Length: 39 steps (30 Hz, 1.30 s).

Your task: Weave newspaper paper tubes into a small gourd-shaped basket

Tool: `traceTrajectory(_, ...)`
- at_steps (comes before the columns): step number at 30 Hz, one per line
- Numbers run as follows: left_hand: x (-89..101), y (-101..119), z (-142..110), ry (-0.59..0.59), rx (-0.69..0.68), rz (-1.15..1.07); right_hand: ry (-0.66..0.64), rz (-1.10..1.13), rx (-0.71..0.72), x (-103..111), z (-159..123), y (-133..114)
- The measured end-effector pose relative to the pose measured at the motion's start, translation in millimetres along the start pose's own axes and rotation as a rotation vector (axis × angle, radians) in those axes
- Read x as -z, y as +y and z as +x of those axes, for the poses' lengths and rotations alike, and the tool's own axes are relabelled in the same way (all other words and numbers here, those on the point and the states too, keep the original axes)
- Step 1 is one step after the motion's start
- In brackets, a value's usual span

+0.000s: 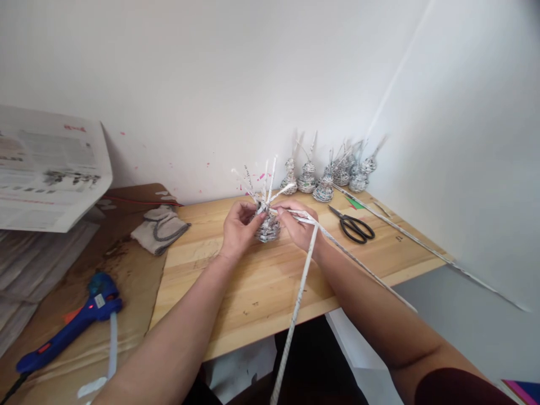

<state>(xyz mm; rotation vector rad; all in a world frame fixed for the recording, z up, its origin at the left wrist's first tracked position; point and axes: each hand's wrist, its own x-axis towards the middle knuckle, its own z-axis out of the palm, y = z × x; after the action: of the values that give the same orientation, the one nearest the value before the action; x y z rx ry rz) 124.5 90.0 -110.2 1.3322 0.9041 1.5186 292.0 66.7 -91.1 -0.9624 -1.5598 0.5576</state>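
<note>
A small woven paper basket [268,229], made of rolled newspaper strips, stands on the wooden board between my hands. Several upright paper stakes [270,175] fan out from its top. My left hand [239,226] is wrapped round its left side, with the thumb pressed on the rim. My right hand [298,225] pinches a rolled paper strip close to the basket's right side. Two long paper strips [300,287] trail from that hand, one down toward my lap, the other along my right forearm.
Several finished gourd-shaped paper weavings [324,187] stand against the wall. Black-handled scissors [353,225] and a long paper tube [400,232] lie at right on the wooden board [248,315]. At left are a grey cloth glove [161,229], a blue glue gun [71,326] and a newspaper [50,169].
</note>
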Motion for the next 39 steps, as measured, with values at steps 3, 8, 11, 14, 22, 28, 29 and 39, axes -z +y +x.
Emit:
traceTrajectory(3,0.0,0,0,-0.037,-0.048,0.015,-0.039,0.109,-0.129,-1,1,0)
traceTrajectory(8,2.4,-3,2,-0.068,-0.044,0.042,-0.074,0.243,-0.235,-1,3,3)
traceTrajectory(11,4.2,-1,3,-0.076,-0.013,0.078,-0.059,0.208,-0.232,0,3,3)
traceTrajectory(14,6.5,2,3,-0.055,-0.006,0.151,-0.063,0.122,-0.177,1,1,-2)
traceTrajectory(22,12.0,2,4,-0.103,-0.073,0.263,-0.114,-0.065,-0.095,-6,-3,1)
traceTrajectory(28,13.9,-3,5,-0.129,-0.102,0.345,-0.112,0.004,0.082,4,4,4)
traceTrajectory(29,14.0,-3,5,-0.141,-0.105,0.351,-0.111,0.045,0.087,6,5,4)
traceTrajectory(39,10.7,-5,1,-0.244,-0.138,0.358,-0.153,0.608,-0.387,16,21,9)
